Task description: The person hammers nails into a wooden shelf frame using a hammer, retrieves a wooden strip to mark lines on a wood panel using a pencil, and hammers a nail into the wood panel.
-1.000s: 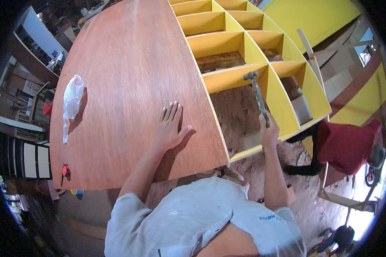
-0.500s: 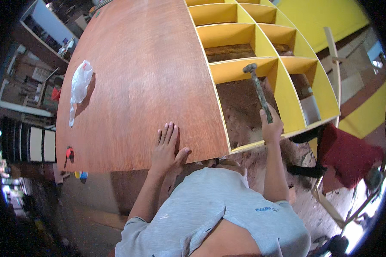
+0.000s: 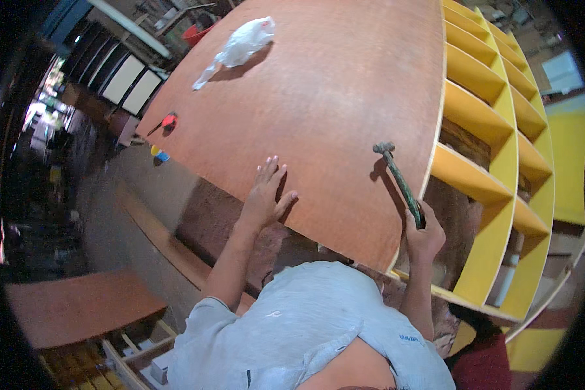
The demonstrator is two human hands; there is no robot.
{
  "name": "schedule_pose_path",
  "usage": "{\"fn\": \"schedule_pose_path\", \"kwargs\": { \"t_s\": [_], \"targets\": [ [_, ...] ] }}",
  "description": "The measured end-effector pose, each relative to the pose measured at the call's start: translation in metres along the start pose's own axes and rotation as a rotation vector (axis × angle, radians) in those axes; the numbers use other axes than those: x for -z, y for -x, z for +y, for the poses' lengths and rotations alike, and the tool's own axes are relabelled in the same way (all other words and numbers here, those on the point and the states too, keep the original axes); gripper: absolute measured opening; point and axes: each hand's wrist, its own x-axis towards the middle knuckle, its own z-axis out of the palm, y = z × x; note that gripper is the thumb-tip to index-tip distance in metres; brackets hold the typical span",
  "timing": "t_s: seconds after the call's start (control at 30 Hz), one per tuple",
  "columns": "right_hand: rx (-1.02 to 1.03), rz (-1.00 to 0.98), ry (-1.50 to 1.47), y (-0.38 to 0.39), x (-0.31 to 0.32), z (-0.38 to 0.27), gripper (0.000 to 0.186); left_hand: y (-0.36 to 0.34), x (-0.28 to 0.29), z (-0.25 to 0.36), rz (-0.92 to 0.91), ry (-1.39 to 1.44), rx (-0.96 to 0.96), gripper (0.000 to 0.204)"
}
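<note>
My right hand (image 3: 426,229) is closed around the lower end of a hammer (image 3: 400,175). The hammer tilts up and left, its metal head above the right part of a reddish-brown plywood sheet (image 3: 331,84), where it casts a shadow. Flat on the sheet near its front edge lies my left hand (image 3: 264,201), fingers spread and holding nothing. The sheet covers part of a yellow frame with open compartments (image 3: 480,182), which shows along the right side.
A white plastic bag (image 3: 244,44) and a small red and black tool (image 3: 169,121) lie on the sheet. Brown panels on slatted framing (image 3: 78,305) stand at lower left. Someone in dark red clothing (image 3: 484,364) is close at lower right.
The view has swung left, so the sheet and frame appear shifted right and turned. The hammer, formerly over an open compartment, is now over the plywood. My left hand stays flat near the edge.
</note>
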Motion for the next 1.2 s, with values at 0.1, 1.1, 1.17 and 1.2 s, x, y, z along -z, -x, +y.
{"fn": "schedule_pose_path", "kwargs": {
  "t_s": [0.1, 1.1, 1.17, 1.2],
  "targets": [
    [0.113, 0.003, 0.059, -0.006, -0.025, -0.028, 0.039, -0.013, 0.020, -0.057, 0.085, -0.011, 0.071, 0.073],
    [0.657, -0.281, 0.426, -0.101, -0.562, -0.495, 0.077, -0.051, 0.141, -0.385, -0.020, 0.149, -0.073, 0.082],
    [0.537, -0.450, 0.433, -0.114, -0.590, -0.522, 0.083, -0.039, 0.180, -0.414, -0.306, 0.722, -0.003, 0.064],
    [0.534, -0.388, 0.435, -0.107, -0.595, -0.538, 0.084, -0.028, 0.199, -0.428, -0.296, 0.721, 0.006, 0.064]
  ]
}}
